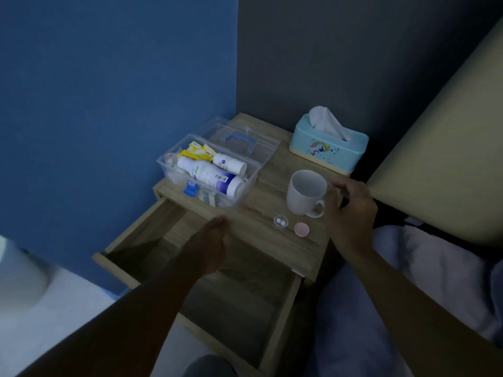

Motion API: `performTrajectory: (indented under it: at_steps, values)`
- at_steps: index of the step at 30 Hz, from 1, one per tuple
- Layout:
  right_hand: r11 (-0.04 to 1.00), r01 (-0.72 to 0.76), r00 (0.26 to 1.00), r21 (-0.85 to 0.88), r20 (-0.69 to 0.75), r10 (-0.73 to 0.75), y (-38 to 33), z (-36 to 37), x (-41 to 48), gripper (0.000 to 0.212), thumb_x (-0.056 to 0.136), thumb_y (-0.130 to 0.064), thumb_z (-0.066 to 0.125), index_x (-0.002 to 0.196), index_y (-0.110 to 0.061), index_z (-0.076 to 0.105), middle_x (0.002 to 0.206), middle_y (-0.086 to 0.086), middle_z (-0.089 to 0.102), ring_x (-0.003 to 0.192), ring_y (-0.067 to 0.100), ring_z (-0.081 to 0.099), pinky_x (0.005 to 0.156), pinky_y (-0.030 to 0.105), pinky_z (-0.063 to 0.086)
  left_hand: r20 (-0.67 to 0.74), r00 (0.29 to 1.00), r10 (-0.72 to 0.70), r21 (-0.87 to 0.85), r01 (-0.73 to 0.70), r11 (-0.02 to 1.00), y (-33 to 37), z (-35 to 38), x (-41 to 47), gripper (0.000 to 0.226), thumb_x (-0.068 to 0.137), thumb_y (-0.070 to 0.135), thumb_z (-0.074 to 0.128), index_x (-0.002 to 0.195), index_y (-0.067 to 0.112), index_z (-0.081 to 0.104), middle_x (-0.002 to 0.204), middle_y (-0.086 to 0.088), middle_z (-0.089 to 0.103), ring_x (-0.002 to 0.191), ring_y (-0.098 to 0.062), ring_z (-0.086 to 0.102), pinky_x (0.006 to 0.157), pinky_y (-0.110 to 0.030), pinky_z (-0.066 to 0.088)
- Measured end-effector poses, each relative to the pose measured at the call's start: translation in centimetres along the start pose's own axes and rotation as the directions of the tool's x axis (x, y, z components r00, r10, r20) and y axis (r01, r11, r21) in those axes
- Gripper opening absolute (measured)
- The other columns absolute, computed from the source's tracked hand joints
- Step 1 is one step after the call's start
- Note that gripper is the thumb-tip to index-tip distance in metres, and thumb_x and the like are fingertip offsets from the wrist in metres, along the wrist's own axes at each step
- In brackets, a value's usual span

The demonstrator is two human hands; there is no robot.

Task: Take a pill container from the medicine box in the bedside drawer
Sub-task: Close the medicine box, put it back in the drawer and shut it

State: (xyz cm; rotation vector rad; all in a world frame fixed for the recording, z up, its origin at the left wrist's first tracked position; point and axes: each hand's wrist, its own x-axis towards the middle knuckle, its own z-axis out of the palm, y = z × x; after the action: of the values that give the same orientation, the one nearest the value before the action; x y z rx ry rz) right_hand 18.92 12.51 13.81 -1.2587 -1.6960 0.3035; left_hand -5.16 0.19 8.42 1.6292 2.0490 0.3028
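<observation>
A clear plastic medicine box (246, 183) stands open on the wooden bedside table (277, 170), with its lid (261, 144) folded back. Inside lie a large white bottle (211, 176), a smaller white bottle (230, 163) and yellow packets (197, 153). The drawer (212, 270) below is pulled out, and nothing shows inside it. A small clear pill container (281, 221) with two white pills sits on the tabletop beside its pink cap (301, 229). My left hand (209, 243) hovers over the drawer with curled fingers, holding nothing. My right hand (349, 210) is open, right of the white mug (306, 193), near its handle.
A light-blue tissue box (329, 148) stands at the back right of the tabletop. A blue wall (109, 104) runs along the left. A beige headboard (449, 148) and pale bedding (441, 268) lie to the right. A white object (21, 276) sits on the floor at left.
</observation>
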Motion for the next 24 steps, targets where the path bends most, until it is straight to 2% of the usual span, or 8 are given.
performTrajectory:
  at_steps: [4, 7, 10, 13, 17, 19, 21, 24]
  values:
    - [0.975, 0.197, 0.974, 0.106, 0.088, -0.207, -4.2, 2.6, 0.3, 0.017, 0.09, -0.004, 0.06, 0.105, -0.009, 0.067, 0.103, 0.005, 0.068, 0.097, 0.013, 0.063, 0.086, 0.022, 0.05, -0.137, 0.957, -0.254, -0.016, 0.254, 0.967, -3.3, -3.1, -0.5, 0.029, 0.096, 0.013, 0.05, 0.124, 0.01, 0.056, 0.121, -0.012, 0.062, 0.099, -0.018, 0.061, 0.089, -0.034, 0.052]
    - [0.975, 0.123, 0.952, 0.187, 0.255, -0.169, -6.4, 5.8, 0.7, 0.022, 0.091, -0.009, 0.057, 0.111, -0.012, 0.066, 0.107, 0.0, 0.069, 0.098, 0.008, 0.063, 0.087, 0.023, 0.052, -0.375, 0.884, -0.278, -0.084, 0.267, 0.96, -4.8, -5.7, -0.3, 0.041, 0.09, 0.011, 0.055, 0.13, 0.008, 0.055, 0.133, -0.017, 0.053, 0.116, -0.033, 0.056, 0.097, -0.044, 0.046]
    - [0.987, -0.072, 0.901, 0.142, 0.434, 0.003, -7.5, 9.4, 1.7, 0.036, 0.093, -0.01, 0.057, 0.128, -0.016, 0.057, 0.125, 0.002, 0.063, 0.112, 0.012, 0.06, 0.085, 0.021, 0.047, -0.531, 0.817, -0.224, -0.111, 0.195, 0.975, -5.5, -8.2, 0.4, 0.053, 0.083, 0.007, 0.059, 0.135, 0.006, 0.049, 0.138, -0.018, 0.044, 0.124, -0.039, 0.048, 0.1, -0.045, 0.041]
    - [0.963, -0.255, 0.852, 0.083, 0.49, 0.183, -8.1, 12.8, 3.7, 0.048, 0.094, -0.011, 0.056, 0.14, -0.02, 0.044, 0.139, 0.005, 0.051, 0.115, 0.017, 0.056, 0.075, 0.015, 0.042, -0.467, 0.864, -0.186, -0.057, 0.181, 0.982, -5.9, -9.9, 2.0, 0.072, 0.085, 0.004, 0.053, 0.152, 0.006, 0.026, 0.16, -0.016, 0.022, 0.147, -0.032, 0.022, 0.117, -0.041, 0.025]
    - [0.826, -0.56, 0.679, -0.072, 0.532, 0.506, -8.0, 16.6, 6.3, 0.072, 0.098, -0.023, 0.051, 0.157, -0.011, 0.012, 0.157, 0.013, 0.035, 0.137, 0.032, 0.044, 0.104, 0.038, 0.045, -0.324, 0.939, -0.117, 0.111, 0.16, 0.981, -6.9, -9.3, 3.4, 0.078, 0.092, 0.003, 0.045, 0.156, 0.004, 0.002, 0.166, -0.012, -0.005, 0.153, -0.027, -0.003, 0.124, -0.036, 0.009]
    - [0.751, -0.657, 0.612, -0.066, 0.535, 0.583, -7.5, 17.5, 7.1, 0.066, 0.099, -0.022, 0.048, 0.154, -0.004, 0.017, 0.155, 0.017, 0.038, 0.136, 0.035, 0.045, 0.111, 0.046, 0.042, -0.298, 0.943, -0.145, 0.086, 0.178, 0.98, -7.0, -8.1, 3.4, 0.082, 0.092, 0.007, 0.05, 0.157, 0.007, -0.001, 0.166, -0.007, -0.008, 0.154, -0.024, -0.002, 0.123, -0.038, 0.014]
    - [0.726, -0.687, 0.643, 0.039, 0.498, 0.582, -6.8, 18.1, 7.6, 0.056, 0.098, -0.02, 0.048, 0.148, -0.001, 0.031, 0.147, 0.02, 0.045, 0.131, 0.037, 0.049, 0.108, 0.048, 0.043, -0.323, 0.934, -0.155, 0.052, 0.181, 0.982, -7.1, -7.3, 3.4, 0.086, 0.09, 0.007, 0.054, 0.157, 0.009, -0.001, 0.166, -0.003, -0.009, 0.153, -0.023, 0.005, 0.121, -0.04, 0.02]
    - [0.681, -0.711, 0.685, 0.178, 0.396, 0.611, -6.1, 18.1, 7.8, 0.059, 0.097, -0.023, 0.047, 0.151, -0.012, 0.026, 0.146, 0.012, 0.047, 0.125, 0.032, 0.053, 0.098, 0.039, 0.046, -0.336, 0.933, -0.133, 0.062, 0.163, 0.985, -7.6, -7.3, 3.5, 0.089, 0.089, 0.01, 0.058, 0.157, 0.011, 0.001, 0.166, -0.001, -0.008, 0.153, -0.023, 0.006, 0.12, -0.039, 0.019]
